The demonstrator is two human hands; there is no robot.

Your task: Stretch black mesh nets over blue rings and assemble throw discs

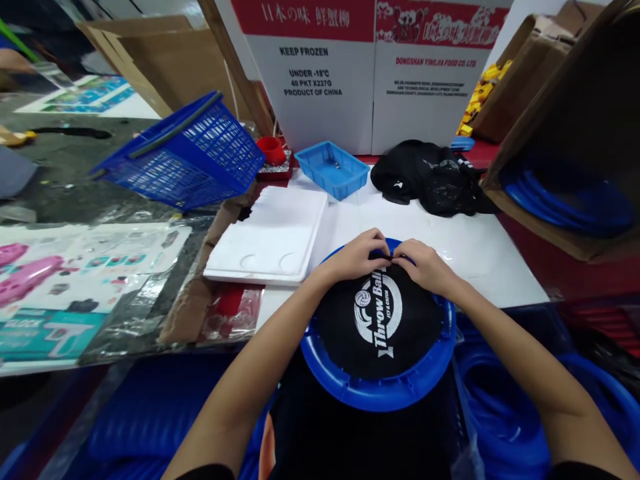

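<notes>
Single cam on person's head, facing fwd & down from above the body. Forearms (260, 360) run in from btm edge; L hand (359, 257) & R hand (424, 265) nr mid-frame, close up, w/ blue ring (375, 395) just below. Farther off: carton (320, 120), top ctr; basket (195, 157), upper L.

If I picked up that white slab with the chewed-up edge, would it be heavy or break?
The white slab looks like foam, so it's probably light. Its ragged edge suggests pieces might snap off. It's broad and flat, so it probably won't roll.
</notes>
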